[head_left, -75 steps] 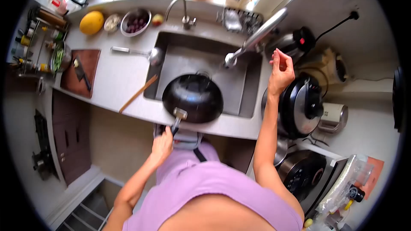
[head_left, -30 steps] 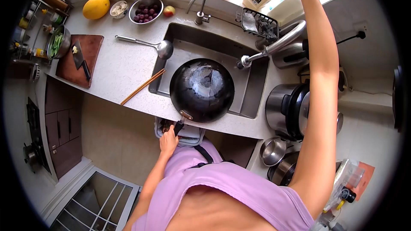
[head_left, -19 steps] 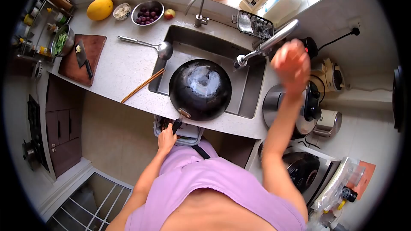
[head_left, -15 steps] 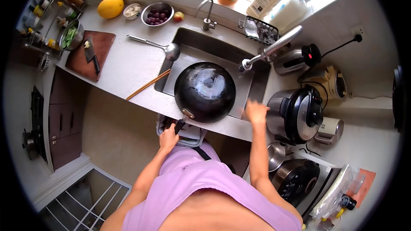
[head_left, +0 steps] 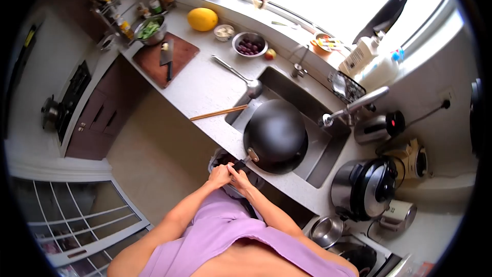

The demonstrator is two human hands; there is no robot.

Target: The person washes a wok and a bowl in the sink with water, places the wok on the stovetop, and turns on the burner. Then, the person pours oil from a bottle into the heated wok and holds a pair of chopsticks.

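Nearest is the lilac top (head_left: 312,249) of the person, with both arms stretched forward. The left hand (head_left: 219,175) and the right hand (head_left: 239,178) meet at the end of the black handle (head_left: 240,164); their fingers are bent closed upon it, but how far each finger goes around cannot be told. The wok (head_left: 277,133) is above the near left part of the sink (head_left: 335,159) and above the counter edge; it is blurred, so which side faces up is not clear. To its right, well apart, stands a pressure cooker (head_left: 364,187). Beyond the wok, the chopsticks (head_left: 218,113) and a ladle (head_left: 253,88) lie at the left side of the sink. Farther, a knife (head_left: 166,60) rests on a cutting board (head_left: 183,61), and a yellow fruit (head_left: 202,19) lies near the window
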